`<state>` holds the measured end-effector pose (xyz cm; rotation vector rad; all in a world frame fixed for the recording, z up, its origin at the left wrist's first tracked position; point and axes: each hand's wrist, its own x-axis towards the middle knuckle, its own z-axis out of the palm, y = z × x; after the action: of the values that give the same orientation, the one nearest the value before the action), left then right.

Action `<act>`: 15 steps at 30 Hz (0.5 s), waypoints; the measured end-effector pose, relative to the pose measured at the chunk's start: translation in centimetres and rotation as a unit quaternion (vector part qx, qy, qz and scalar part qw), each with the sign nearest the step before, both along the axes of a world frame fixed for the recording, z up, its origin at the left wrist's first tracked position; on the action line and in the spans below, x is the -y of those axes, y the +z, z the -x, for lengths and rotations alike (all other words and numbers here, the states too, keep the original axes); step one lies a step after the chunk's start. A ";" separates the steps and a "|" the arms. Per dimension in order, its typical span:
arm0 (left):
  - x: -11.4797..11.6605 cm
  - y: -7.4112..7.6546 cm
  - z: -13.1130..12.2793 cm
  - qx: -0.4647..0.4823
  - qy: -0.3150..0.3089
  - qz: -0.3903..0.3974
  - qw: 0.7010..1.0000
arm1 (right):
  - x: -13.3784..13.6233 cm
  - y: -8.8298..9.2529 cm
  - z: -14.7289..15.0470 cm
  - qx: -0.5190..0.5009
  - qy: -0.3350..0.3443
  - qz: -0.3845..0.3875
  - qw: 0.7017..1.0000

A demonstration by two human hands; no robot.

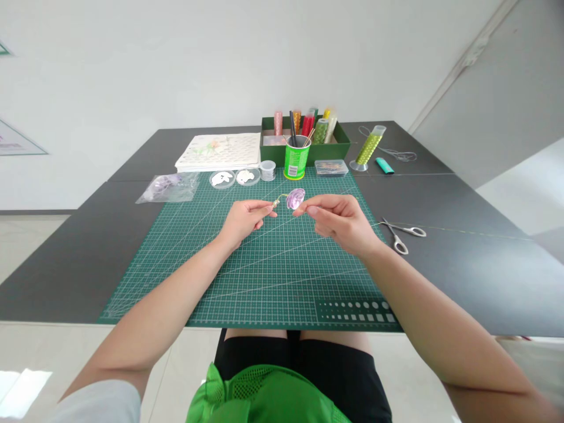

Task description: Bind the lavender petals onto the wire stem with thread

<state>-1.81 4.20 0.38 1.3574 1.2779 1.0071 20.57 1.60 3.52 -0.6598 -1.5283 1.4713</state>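
Note:
My left hand pinches the thin stem of a flower, where a gold-coloured part shows at the fingertips. From there the stem bends to the right, up to a pale purple flower head. Just beside the petals, my right hand is closed in a pinch, apparently on a thin thread; the part between its fingers is too fine to see clearly. That thread emerges behind the right hand and trails across the table. Both hands are above a green cutting mat.
Scissors lie open at right. Behind the flower stand a green can, a small round container and dishes of white pieces. Farther back are a green box of coloured rolls and a white stack. A plastic bag lies left.

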 end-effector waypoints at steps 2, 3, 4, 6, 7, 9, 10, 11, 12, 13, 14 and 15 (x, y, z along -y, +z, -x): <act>0.2 0.0 -0.2 -0.049 -0.039 -0.002 0.998 | 0.0 0.2 -0.1 -0.013 0.001 0.012 1.000; 0.4 -0.1 -0.3 -0.073 -0.059 -0.002 0.996 | -0.1 0.2 -0.1 -0.016 0.001 0.016 1.000; 0.5 -0.1 -0.4 -0.094 -0.079 -0.001 0.992 | -0.1 0.2 -0.1 -0.016 0.001 0.018 1.000; 0.9 -0.2 -0.7 -0.127 -0.117 0.004 0.985 | -0.2 0.2 -0.2 -0.015 0.000 0.018 1.000; 1.1 -0.2 -0.8 -0.139 -0.137 0.008 0.981 | -0.2 0.2 -0.3 -0.015 -0.002 0.017 1.000; 1.4 -0.2 -1.1 -0.155 -0.172 0.022 0.972 | -0.3 0.1 -0.4 -0.012 -0.004 0.014 1.000; 1.7 -0.2 -1.3 -0.159 -0.188 0.030 0.969 | -0.4 0.0 -0.4 -0.009 -0.004 0.012 1.000; 1.9 -0.2 -1.5 -0.160 -0.203 0.039 0.965 | -0.5 -0.1 -0.5 -0.005 -0.006 0.010 1.000; 2.0 -0.1 -1.6 -0.158 -0.215 0.049 0.962 | -0.7 -0.2 -0.6 0.001 -0.008 0.006 1.000; 2.2 -0.1 -1.7 -0.154 -0.226 0.058 0.960 | -0.8 -0.3 -0.6 0.006 -0.010 0.002 1.000; 2.4 -0.1 -1.8 -0.150 -0.235 0.066 0.958 | -1.0 -0.5 -0.7 0.011 -0.012 -0.002 1.000; 2.5 0.0 -1.9 -0.144 -0.244 0.071 0.956 | -1.2 -0.6 -0.7 0.014 -0.013 -0.005 1.000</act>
<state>0.10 1.67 0.33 1.6385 1.1128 0.3799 21.27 2.84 2.87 -0.6941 -1.5411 1.4392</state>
